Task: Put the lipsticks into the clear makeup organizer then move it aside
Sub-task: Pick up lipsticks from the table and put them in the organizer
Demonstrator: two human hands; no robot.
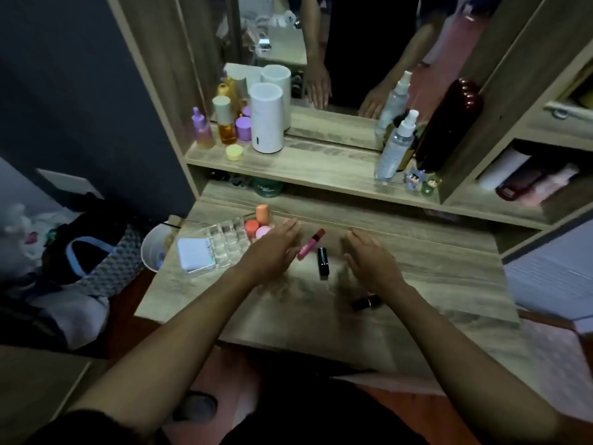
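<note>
Wood-grain vanity top, dim light, mirror and shelf behind. Both hands hover over its middle, palms down, empty. Left hand: fingers extended, loosely together, tips near the pink lipstick; whether they touch it, cannot tell. Right hand: fingers slightly spread and curved, holding nothing. Pink lipstick lies tilted between the hands, a black lipstick just beside it. Second black lipstick lies nearer the front edge, under the right wrist. Clear makeup organizer sits at the left edge, a white box on its near end, orange and pink tubes at its far right corner.
</note>
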